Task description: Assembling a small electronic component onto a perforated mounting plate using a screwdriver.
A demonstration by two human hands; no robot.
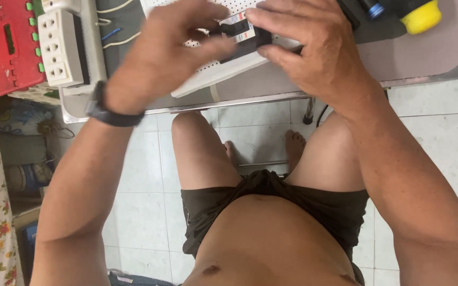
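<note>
The grey table [425, 55] has a metal rim along its near edge. A white perforated panel [208, 74] lies flat near the middle of the near edge, and a white power strip [59, 47] lies at the left end beside a red box [6, 45]. A yellow-capped tool [420, 16] rests toward the far right corner.

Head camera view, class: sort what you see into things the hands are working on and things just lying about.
In hand:
left hand and right hand, both on the small black breaker-like device
white perforated board under it

Lying about:
white power strip
red plastic box
yellow-capped tool
grey table
</note>
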